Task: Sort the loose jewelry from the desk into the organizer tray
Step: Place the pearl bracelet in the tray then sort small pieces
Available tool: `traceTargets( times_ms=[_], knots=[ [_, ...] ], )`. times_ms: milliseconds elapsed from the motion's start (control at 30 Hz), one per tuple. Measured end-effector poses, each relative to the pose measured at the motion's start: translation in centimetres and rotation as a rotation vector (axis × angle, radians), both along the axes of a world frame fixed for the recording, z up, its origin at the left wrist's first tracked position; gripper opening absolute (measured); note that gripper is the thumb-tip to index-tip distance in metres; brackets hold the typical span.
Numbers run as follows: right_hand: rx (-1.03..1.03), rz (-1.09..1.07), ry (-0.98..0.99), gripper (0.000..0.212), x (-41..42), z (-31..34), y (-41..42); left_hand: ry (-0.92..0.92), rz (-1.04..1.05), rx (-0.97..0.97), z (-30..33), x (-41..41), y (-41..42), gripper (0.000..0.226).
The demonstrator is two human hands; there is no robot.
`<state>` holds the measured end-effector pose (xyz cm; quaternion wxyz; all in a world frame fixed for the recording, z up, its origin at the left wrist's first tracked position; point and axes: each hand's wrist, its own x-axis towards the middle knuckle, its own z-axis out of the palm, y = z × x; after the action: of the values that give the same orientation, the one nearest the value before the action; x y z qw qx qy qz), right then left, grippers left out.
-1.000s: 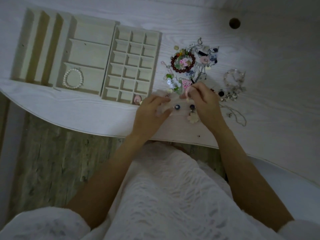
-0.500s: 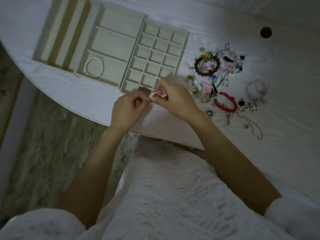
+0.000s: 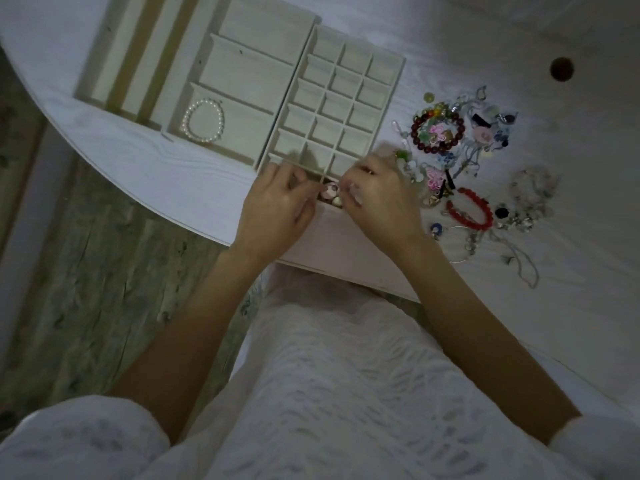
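A small pink piece is pinched between the curled fingers of two hands, left hand and right hand, over the organizer tray's 6 o'clock compartment; one pearl bracelet lies at 9 o'clock.

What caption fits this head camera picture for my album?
Two hands, left hand and right hand, meet over the organizer tray beside small pink pieces.
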<state>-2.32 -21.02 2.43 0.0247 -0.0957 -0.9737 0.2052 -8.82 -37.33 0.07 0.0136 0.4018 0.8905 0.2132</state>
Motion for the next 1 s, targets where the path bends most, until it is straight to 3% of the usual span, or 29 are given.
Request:
traceTargets(
  times_ms=[267, 467, 700, 1000],
  knots=[
    [0.107, -0.103, -0.09, 0.018, -1.2, -1.2, -1.5, 0.047, -0.07, -0.023, -0.1, -0.3, 0.4, 0.023],
    [-0.159, -0.233, -0.079, 0.017, -0.2, -0.5, -1.0, 0.147, -0.127, -0.1, -0.1, 0.1, 0.6, 0.03],
    [-0.292, -0.32, -0.101, 0.011, 0.1, -1.1, -0.9, 0.198, -0.097, -0.121, 0.3, 0.6, 0.6, 0.024],
    [-0.294, -0.446, -0.147, 0.023, -0.4, -1.3, -1.7, 0.211, -0.023, -0.136, 0.5, 1.7, 0.9, 0.031]
  ],
)
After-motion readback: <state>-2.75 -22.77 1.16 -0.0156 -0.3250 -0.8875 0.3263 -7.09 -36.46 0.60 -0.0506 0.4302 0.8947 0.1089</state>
